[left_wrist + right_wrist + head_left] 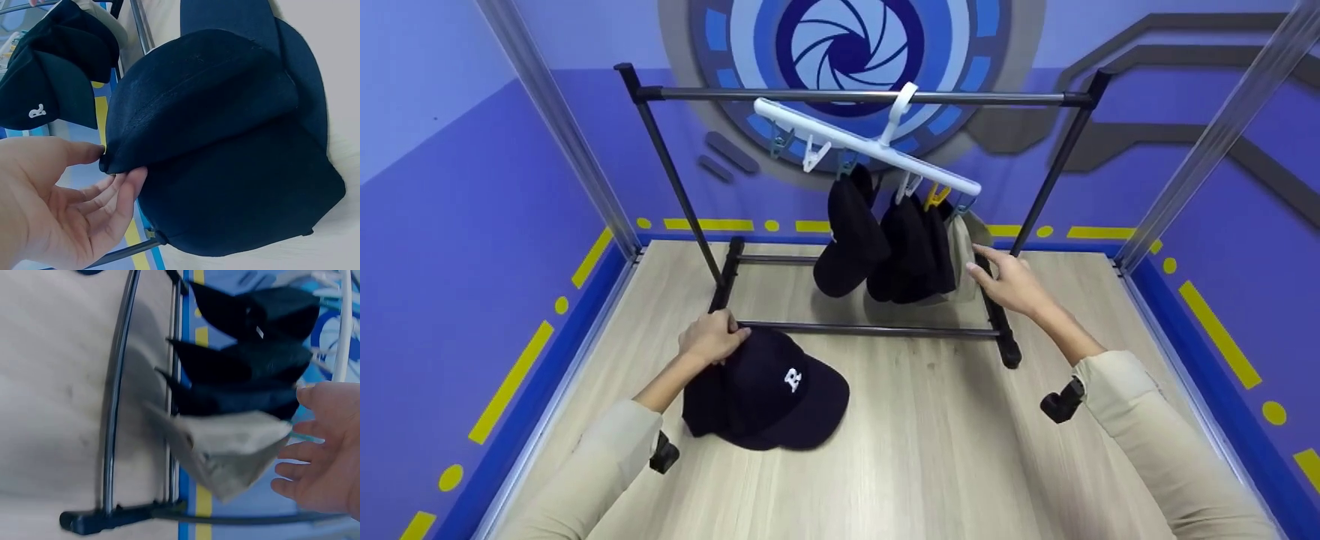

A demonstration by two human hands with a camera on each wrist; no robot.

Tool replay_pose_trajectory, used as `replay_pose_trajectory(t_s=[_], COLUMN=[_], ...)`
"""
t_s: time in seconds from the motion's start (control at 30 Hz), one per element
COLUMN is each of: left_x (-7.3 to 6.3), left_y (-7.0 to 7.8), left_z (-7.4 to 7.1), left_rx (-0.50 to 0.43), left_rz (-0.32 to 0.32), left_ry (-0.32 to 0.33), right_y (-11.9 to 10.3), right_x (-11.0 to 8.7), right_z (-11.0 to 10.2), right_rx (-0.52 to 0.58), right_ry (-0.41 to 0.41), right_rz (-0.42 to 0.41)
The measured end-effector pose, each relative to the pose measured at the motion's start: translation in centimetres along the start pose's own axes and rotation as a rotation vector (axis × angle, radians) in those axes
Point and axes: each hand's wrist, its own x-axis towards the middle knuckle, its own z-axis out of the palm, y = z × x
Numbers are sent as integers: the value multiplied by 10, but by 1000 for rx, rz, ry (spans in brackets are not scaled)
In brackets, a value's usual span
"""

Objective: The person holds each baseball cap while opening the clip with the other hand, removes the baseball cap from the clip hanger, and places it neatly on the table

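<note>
My left hand [711, 337] pinches the crown of a dark navy baseball cap [765, 375] with a white letter R on its front. In the left wrist view the thumb and fingertips meet at the crown's edge, and another dark cap [242, 191] lies against it. My right hand [1016, 285] has its fingers extended beside a beige cap [961, 259] at the right end of a white clip hanger [870, 142]. Several dark caps [851, 240] hang from the same hanger, left of the beige one. In the right wrist view the fingers reach close to the beige cap's [236, 444] clipped edge.
The hanger hooks over the top bar [697, 94] of a dark metal rack and slopes down to the right. Two clips, one white [815, 154], carry nothing at its left end. The rack's lower bar [870, 330] crosses the wooden floor [930, 450]. Blue-purple panels [472, 247] enclose the area.
</note>
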Motion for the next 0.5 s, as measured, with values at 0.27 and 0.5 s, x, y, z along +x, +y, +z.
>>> replay_pose_trajectory(t_s=[0.27,0.5], left_x=[-2,2], left_y=[0,3], left_z=[1,1], left_rx=[15,-52], left_rz=[96,136], left_ry=[215,226], right_y=[-46,-92], right_x=[29,64], right_z=[20,39], right_rx=[59,158], right_ry=[19,71], right_rz=[-94,-149])
